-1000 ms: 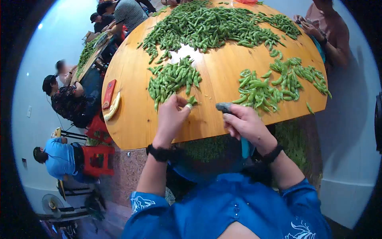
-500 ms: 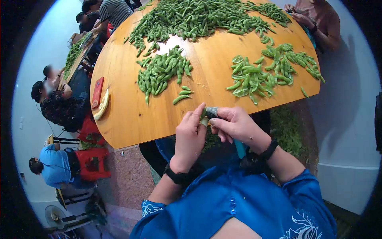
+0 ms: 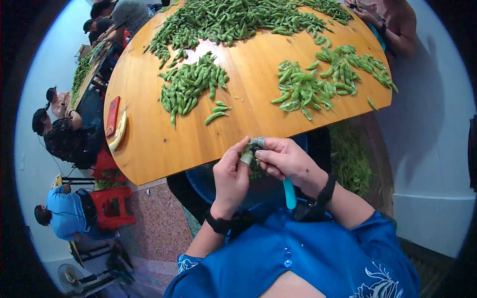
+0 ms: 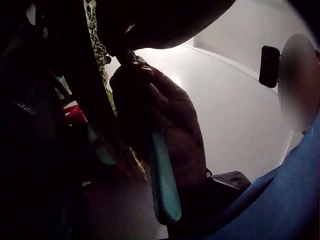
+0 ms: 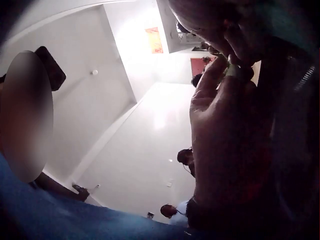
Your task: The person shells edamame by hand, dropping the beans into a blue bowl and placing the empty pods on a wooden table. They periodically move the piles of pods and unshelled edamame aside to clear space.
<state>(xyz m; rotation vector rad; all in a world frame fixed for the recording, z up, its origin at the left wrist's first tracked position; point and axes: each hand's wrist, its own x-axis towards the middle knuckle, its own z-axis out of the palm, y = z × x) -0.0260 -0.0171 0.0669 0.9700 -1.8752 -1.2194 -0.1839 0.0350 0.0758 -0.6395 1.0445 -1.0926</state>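
Green pods (image 3: 191, 85) lie in piles on the table (image 3: 159, 141), with two hands close together just beyond its near edge.

The left hand (image 3: 232, 174) has its fingers nearly closed, thumb and forefinger pinching a small green piece (image 5: 224, 66) that is too shaded to make out fully. The right hand (image 3: 294, 163) meets it with fingers curled round a tool with a turquoise handle (image 3: 289, 194), which points down; the working end is hidden. Grey wrapping covers a right fingertip, and a paler band circles the left thumb. On the table, a big heap (image 3: 233, 19) fills the far side, flattened pods (image 3: 305, 89) lie to the right, and a red object (image 3: 113, 116) rests near the left edge beside a long pale yellow one (image 3: 119, 132).
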